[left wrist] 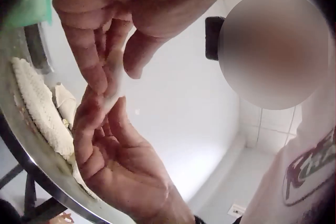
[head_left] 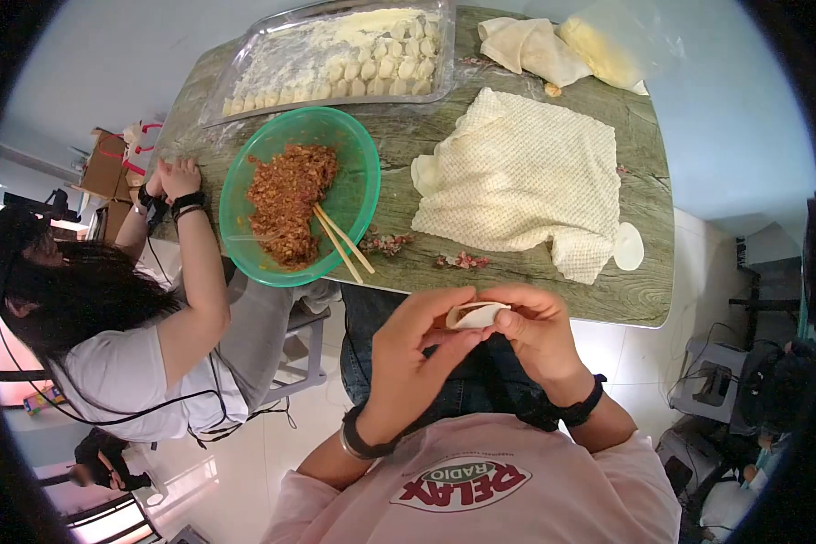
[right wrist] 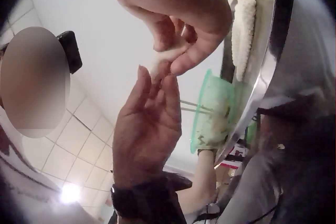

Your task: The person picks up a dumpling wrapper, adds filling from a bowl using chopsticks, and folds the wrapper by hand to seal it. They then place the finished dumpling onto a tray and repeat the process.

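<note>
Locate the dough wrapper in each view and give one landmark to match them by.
Head: dough wrapper between the left hand and right hand, right of and below centre.
Left wrist: dough wrapper left of and above centre, partly hidden.
Right wrist: dough wrapper above centre, partly hidden.
Shared landmark: the cream textured cloth, visible in all three.

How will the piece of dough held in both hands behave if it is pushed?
The dough is probably soft and floppy, as it bends between the left hand and right hand. It could tear if pressed hard, because its rim looks thin.
</note>
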A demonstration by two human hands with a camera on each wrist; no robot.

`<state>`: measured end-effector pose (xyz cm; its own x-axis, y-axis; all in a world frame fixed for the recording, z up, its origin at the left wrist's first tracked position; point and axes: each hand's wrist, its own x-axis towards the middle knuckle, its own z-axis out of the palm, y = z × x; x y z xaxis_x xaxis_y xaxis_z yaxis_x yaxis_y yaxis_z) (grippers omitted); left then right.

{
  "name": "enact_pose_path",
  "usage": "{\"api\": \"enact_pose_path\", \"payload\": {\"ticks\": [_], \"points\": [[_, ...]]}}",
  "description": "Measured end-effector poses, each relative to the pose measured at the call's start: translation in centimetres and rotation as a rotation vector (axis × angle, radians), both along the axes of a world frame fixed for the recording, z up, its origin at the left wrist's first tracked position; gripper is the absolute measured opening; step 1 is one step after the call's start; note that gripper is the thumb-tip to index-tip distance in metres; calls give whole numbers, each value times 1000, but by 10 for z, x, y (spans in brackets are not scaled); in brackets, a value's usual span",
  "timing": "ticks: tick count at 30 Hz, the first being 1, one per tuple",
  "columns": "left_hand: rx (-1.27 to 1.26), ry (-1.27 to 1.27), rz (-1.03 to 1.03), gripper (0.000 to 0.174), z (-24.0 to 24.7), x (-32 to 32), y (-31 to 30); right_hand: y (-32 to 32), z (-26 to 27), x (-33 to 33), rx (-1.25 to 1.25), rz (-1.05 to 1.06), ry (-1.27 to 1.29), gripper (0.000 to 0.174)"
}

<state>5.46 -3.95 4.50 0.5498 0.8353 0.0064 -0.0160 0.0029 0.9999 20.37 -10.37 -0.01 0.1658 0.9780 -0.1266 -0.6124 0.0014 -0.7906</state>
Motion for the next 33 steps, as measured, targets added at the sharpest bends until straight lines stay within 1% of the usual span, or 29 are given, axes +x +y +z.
{"api": "enact_pose_path", "payload": {"ticks": [2, 3, 5, 11, 13, 15, 16, 18, 19, 21, 25, 27, 28, 30, 31, 33], "points": [[-67, -35, 0, 29, -5, -8, 5, 0, 0, 1, 0, 4, 39, 27], [-24, -32, -8, 26, -9, -10, 8, -1, 0, 1, -12, 5, 40, 27], [-17, -36, -9, 24, -13, -13, 9, -1, 1, 1, -25, 7, 40, 26], [-68, -27, 23, 19, -6, -12, 7, -2, 6, 2, -26, 15, -23, 24], [-81, -12, 36, 18, -6, -12, 7, -3, 7, 3, -13, 17, -103, 23], [-4, 48, 35, 16, -10, -14, 6, -4, 8, 3, -18, 28, -128, 22], [-4, 48, 35, 16, -11, -14, 6, -4, 9, 3, -22, 36, -152, 21], [185, 158, 80, 15, -13, -13, 6, -4, 10, 2, -26, 28, -175, 21], [184, 158, 81, 15, -13, -13, 7, -4, 11, 1, -30, 20, -197, 20], [347, 228, 63, 14, -13, -12, 8, -5, 11, 1, -27, 21, -225, 20], [335, 241, 86, 14, -13, -7, 5, -7, 12, 0, -48, -10, -246, 19], [104, 88, 155, 14, -7, -2, 2, -7, 14, 1, -49, -27, -257, 18], [102, 89, 155, 14, -8, -2, 2, -7, 15, 0, -50, -39, -268, 18], [223, 153, 120, 15, -12, -3, 3, -6, 16, -1, -44, -36, -288, 18], [223, 153, 120, 15, -14, -4, 4, -7, 17, -1, -39, -37, -309, 18], [392, 169, 100, 16, -17, -5, 6, -6, 18, -2, -34, -37, -327, 18]]}}
